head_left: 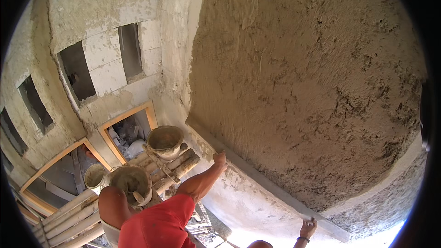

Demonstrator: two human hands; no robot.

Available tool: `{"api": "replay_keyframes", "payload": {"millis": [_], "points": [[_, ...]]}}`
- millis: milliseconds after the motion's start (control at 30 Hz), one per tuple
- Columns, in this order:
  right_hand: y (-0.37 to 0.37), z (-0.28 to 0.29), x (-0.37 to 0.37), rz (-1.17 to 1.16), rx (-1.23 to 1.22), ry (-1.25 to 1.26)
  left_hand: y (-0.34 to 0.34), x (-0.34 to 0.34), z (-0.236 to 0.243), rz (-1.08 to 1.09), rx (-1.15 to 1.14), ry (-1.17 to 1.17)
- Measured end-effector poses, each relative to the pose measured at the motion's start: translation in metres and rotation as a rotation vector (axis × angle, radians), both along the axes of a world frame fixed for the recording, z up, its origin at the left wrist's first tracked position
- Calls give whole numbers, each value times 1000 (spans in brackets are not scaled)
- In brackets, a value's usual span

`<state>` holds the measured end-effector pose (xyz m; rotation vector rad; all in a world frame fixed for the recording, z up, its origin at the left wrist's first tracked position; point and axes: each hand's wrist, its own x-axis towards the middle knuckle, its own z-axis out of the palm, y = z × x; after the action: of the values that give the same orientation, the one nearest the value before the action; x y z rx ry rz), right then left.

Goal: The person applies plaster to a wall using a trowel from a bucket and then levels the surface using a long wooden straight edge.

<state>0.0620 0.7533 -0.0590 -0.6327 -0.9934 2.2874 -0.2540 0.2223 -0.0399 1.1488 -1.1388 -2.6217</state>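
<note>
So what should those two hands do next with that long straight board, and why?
Probably slide the long straightedge upward across the plastered wall. The left hand and right hand each hold it near an end, pressed low on the wall, and the plaster above it looks rough and uneven.

Your head camera, the only view, looks down a freshly plastered wall [312, 87] from close against it. Your fingers [220, 158] and [308, 224] grip a long straightedge [275, 183] low in frame; buckets [164, 141] sit left of them.
</note>
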Motion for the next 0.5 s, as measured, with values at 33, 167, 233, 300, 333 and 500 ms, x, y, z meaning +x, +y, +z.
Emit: {"api": "replay_keyframes", "payload": {"millis": [33,167,233,300,333,500], "points": [[15,9,13,-69,23,-2,28,7,27,-17,47,36],[-45,20,-28,-6,-10,86,-48,-11,58,175,-171,376],[-37,28,-29,-73,226,55,-31,-17,100,168,-197,454],[-28,40,-21,-159,611,-92,-13,-19,152,161,-268,579],[-46,47,-32,-169,855,-209,-30,-27,170,198,-325,600],[-125,156,-53,-219,1039,-388,-56,-39,291,159,-509,644]]}}
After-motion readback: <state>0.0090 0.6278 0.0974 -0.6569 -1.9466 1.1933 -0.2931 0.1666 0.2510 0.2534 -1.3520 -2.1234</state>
